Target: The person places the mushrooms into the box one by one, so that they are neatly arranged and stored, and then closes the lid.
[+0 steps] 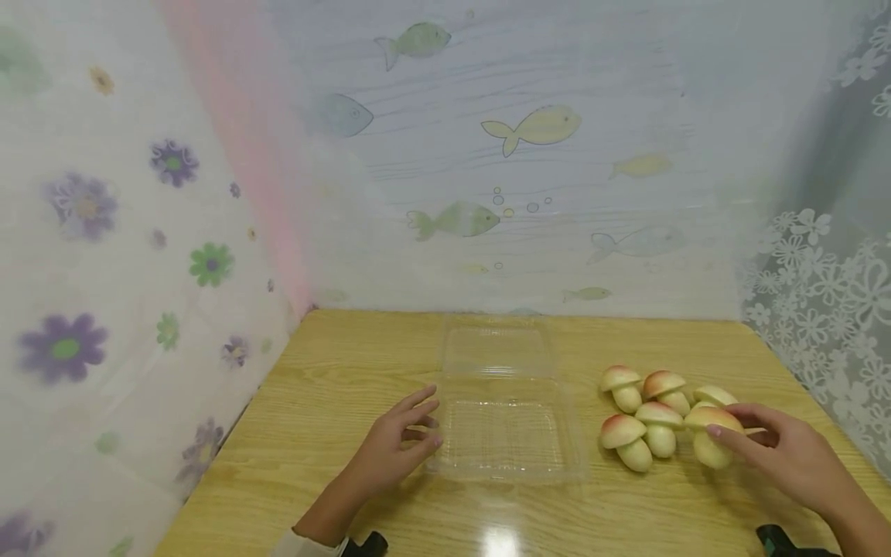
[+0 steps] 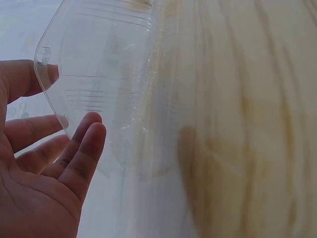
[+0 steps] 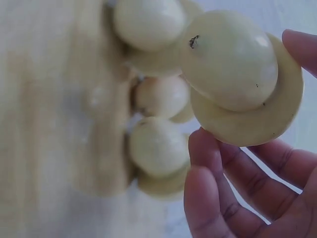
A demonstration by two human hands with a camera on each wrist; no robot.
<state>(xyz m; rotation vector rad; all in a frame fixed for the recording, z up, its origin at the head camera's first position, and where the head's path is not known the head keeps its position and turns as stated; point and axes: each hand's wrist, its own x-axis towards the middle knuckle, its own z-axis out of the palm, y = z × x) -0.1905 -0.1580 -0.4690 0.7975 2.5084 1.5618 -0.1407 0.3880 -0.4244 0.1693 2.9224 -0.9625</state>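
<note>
A clear plastic clamshell box (image 1: 574, 464) lies on the table with its lid folded back, away from me. My left hand (image 1: 393, 447) is at the box's left side, its fingers spread and loosely extended; in the left wrist view, fingertips (image 2: 62, 120) overlap the clear rim. My right hand (image 1: 786, 452) holds a toy mushroom (image 1: 711, 451) by its cap, thumb on one side and fingers on the other. In the right wrist view this mushroom (image 3: 233, 62) shows its pale rounded stem, with a small dark mark. Several more mushrooms (image 1: 626, 442), pale yellow with reddish caps, lie just left of it.
The wooden table (image 1: 334, 371) meets a fish-printed curtain (image 1: 529, 255) at its far edge. A flower-printed curtain (image 1: 139, 309) runs along the left side, and a white-flowered sheer one (image 1: 821, 302) hangs on the right.
</note>
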